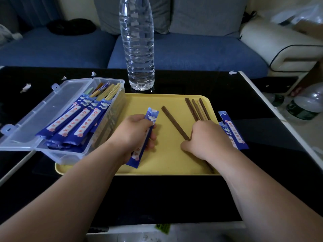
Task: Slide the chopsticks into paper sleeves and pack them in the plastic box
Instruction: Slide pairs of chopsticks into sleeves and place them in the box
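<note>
Blue paper sleeve (152,115), gripped by the left hand (134,135) mid-tray — the right hand (209,138) pinches a dark chopstick (174,122) beside it. Open plastic box (108,123) sits on the yellow tray (167,165)'s left edge.

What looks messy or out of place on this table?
Small white paper scraps lie scattered on the black table behind the open plastic box. On the yellow tray, one dark chopstick lies diagonally, angled away from the other chopsticks. Nothing looks spilled or broken.
</note>
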